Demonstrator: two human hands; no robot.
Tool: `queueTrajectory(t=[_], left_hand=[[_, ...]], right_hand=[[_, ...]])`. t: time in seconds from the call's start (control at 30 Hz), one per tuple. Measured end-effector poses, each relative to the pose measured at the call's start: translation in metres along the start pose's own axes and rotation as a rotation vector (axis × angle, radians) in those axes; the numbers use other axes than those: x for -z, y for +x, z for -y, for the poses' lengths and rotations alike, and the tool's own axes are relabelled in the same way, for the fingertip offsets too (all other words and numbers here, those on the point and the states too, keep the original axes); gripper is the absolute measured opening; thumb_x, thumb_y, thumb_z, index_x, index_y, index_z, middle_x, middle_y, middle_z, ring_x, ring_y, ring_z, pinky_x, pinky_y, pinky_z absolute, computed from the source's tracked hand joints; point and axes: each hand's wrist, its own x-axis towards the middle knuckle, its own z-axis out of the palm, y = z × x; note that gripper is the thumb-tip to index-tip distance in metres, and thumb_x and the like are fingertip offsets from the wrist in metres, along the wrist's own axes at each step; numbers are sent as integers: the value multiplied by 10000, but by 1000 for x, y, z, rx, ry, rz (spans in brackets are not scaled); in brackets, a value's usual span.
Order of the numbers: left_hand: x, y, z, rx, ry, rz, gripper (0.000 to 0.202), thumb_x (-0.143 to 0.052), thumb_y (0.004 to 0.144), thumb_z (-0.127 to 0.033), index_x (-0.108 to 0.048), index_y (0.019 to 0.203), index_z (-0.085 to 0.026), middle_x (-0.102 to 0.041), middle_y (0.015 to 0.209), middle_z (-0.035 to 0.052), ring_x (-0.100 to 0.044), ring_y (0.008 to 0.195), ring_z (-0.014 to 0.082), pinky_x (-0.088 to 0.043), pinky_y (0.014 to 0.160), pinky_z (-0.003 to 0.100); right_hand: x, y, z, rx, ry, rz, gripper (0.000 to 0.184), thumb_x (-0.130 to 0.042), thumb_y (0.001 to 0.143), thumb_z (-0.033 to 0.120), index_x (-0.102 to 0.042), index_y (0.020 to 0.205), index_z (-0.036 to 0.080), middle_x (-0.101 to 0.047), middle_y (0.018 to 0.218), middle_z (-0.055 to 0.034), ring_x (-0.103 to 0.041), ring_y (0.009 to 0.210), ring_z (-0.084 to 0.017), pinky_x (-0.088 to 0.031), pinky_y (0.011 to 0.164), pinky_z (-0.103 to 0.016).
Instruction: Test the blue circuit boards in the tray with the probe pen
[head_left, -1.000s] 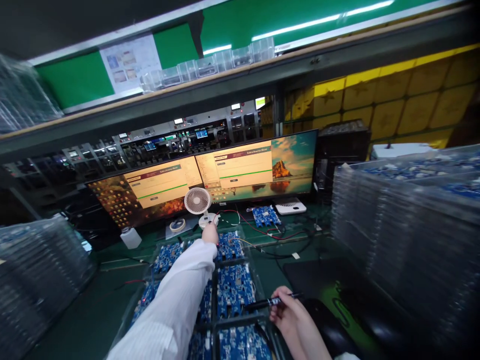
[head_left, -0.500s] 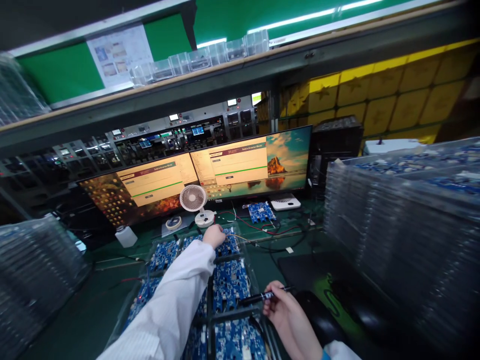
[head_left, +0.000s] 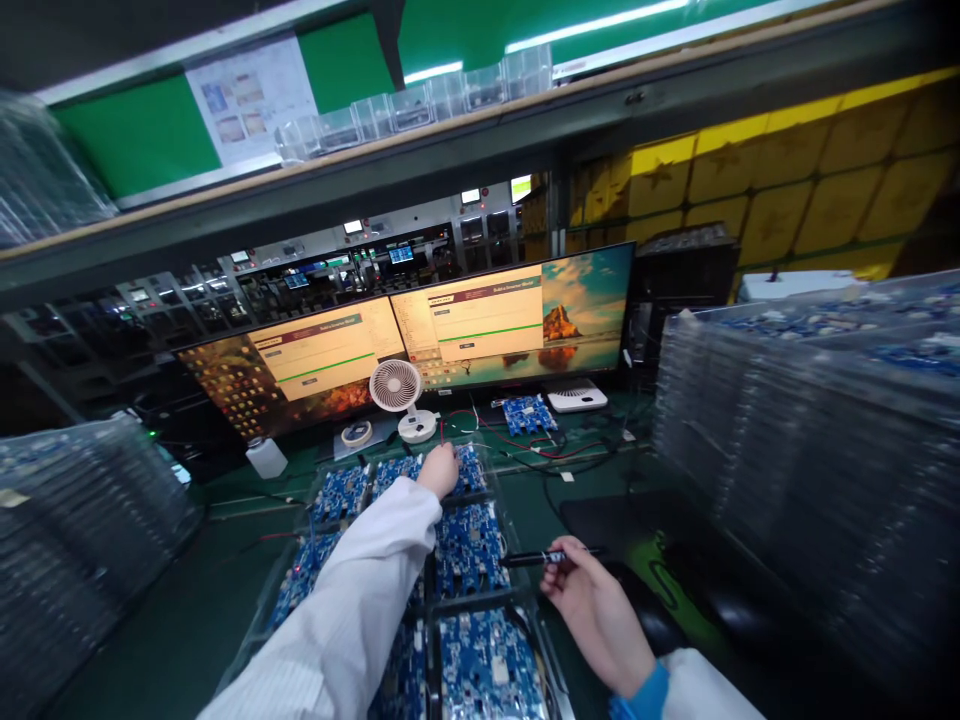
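My left hand (head_left: 440,470) reaches over the far row of a clear tray (head_left: 501,510) that holds several blue circuit boards (head_left: 471,545). Its fingers are closed near the board at the far right of the tray. A thin red wire (head_left: 442,430) shows just beyond the fingers, but what they pinch is hidden. My right hand (head_left: 592,610) is closed around a black marker pen (head_left: 529,558), held nearly level at the tray's right edge. The pen's left end points toward the middle board.
Tall stacks of clear trays stand at the left (head_left: 82,540) and right (head_left: 750,430). Behind the tray are a small white fan (head_left: 396,386), a tape roll (head_left: 356,434), a wide monitor (head_left: 592,320), another board (head_left: 529,414) and loose cables. A black mouse (head_left: 649,610) lies beside my right hand.
My right hand with the pen has moved up and slightly right in view. The left hand stays over the far boards, its fingers now nearer the red wire. The whole view has shifted slightly.
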Motion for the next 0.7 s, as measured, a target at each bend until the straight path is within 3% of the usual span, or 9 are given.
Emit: queueTrajectory(t=[0.17, 0.33, 0.5, 0.7], left_hand=[[6, -57, -6, -156, -165, 95, 110, -569, 764, -127, -638, 837, -172, -704, 817, 29, -638, 778, 160, -470, 731, 244], [-8, -102, -6, -198, -267, 124, 138, -585, 734, -103, -662, 824, -173, -711, 816, 18, -640, 782, 152, -466, 732, 234], [-23, -107, -3, -185, -293, 79, 177, -586, 733, -94, -682, 860, -174, -702, 855, 36, -627, 831, 171, -463, 798, 264], [-25, -103, -3, -148, -270, 60, 208, -600, 738, -111, -678, 921, -171, -662, 884, 54, -608, 823, 171, -477, 798, 267]], right_hand=[[1, 2, 2, 8, 9, 3, 273, -793, 601, 322, -591, 742, 205, -550, 703, 27, -500, 632, -123, -467, 556, -238], [1, 2, 2, 20, 8, 8, 232, -763, 625, 299, -586, 739, 203, -549, 688, 23, -510, 625, -131, -473, 558, -251], [4, 4, 7, 41, -3, 5, 216, -746, 639, 298, -583, 746, 203, -553, 677, 24, -518, 618, -136, -481, 566, -267], [7, 8, 10, 56, -10, -9, 196, -731, 653, 294, -585, 745, 202, -545, 651, 23, -520, 614, -138, -481, 572, -271]])
